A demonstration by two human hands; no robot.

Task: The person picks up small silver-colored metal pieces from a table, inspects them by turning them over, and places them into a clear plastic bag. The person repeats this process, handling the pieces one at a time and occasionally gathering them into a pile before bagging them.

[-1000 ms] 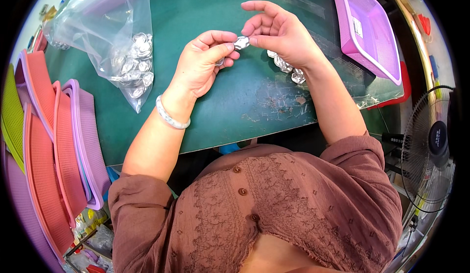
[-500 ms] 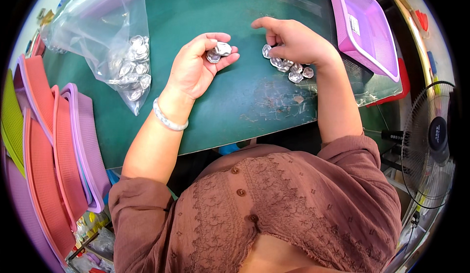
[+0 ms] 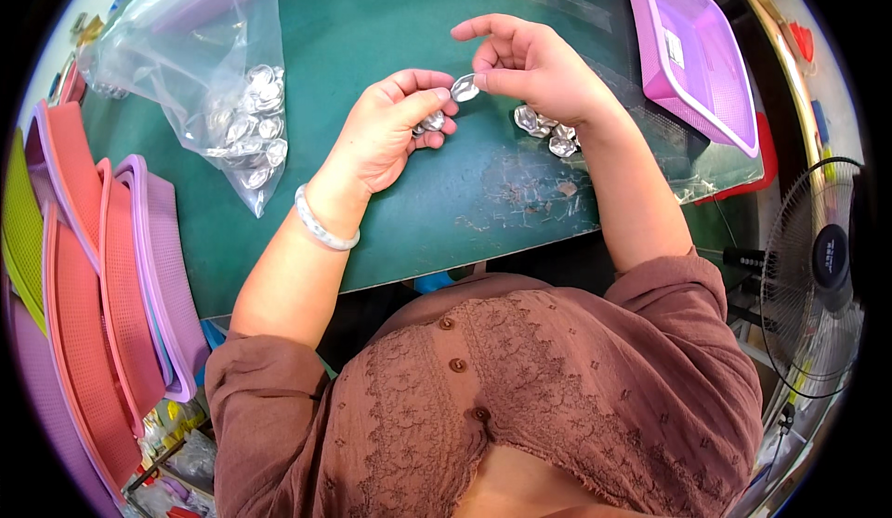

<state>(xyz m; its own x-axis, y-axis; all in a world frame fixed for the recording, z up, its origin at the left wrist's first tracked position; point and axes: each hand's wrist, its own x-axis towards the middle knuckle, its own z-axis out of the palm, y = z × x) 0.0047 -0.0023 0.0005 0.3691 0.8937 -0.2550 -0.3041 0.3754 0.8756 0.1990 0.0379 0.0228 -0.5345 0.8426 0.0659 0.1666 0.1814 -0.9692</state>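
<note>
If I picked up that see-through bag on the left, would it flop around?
Probably: the clear bag looks thin and creased, so it should fold easily. The end where the silver pieces bunch would likely sag. Its shiny film might feel a bit slippery.

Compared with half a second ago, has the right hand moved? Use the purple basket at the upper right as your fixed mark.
Yes: the right hand has moved left, away from the purple basket.

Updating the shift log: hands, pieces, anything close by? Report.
Left hand holding silver pieces. Right hand at raised piece between hands. Loose pile on green table, partly behind right hand. Plastic bag farther left.
</note>
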